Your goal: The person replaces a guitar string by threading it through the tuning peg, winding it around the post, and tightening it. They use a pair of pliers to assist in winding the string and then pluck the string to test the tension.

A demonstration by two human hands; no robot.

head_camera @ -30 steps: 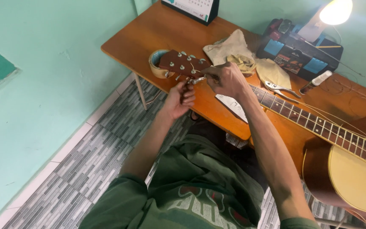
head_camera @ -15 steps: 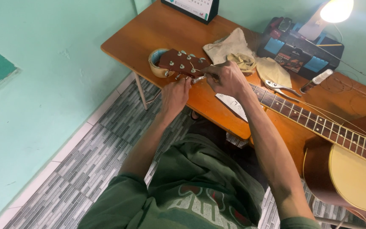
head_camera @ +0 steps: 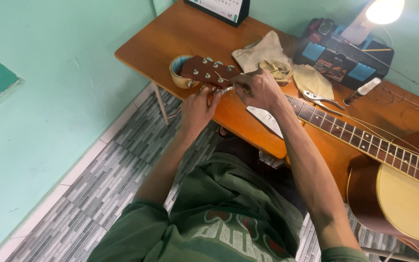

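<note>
Little has moved since the earlier frames: both hands remain at the guitar headstock (head_camera: pixel 208 71), and the left hand (head_camera: pixel 197 107) has closed in slightly toward its lower edge. Its fingers are pinched narrowly on a tuning peg there. The right hand (head_camera: pixel 259 89) rests over the nut end of the neck (head_camera: pixel 355 135), fingers curled narrowly and pinching something small at the pegs; whether it is a string or a tool I cannot tell.

The guitar lies flat along the counter (head_camera: pixel 170 39), headstock propped on a roll of tape (head_camera: pixel 176 73) near the counter's left end, its pale body (head_camera: pixel 408 199) at the lower right. Loose strings (head_camera: pixel 389 138) trail above the neck.

Beyond the right hand lie a beige cloth (head_camera: pixel 267 53) and pliers (head_camera: pixel 321 99), with a small bottle (head_camera: pixel 362 90) just beside them. A dark case with blue panels (head_camera: pixel 340 56) sits near a lit lamp (head_camera: pixel 384 10). Grey tiled floor (head_camera: pixel 98 184) shows below.
</note>
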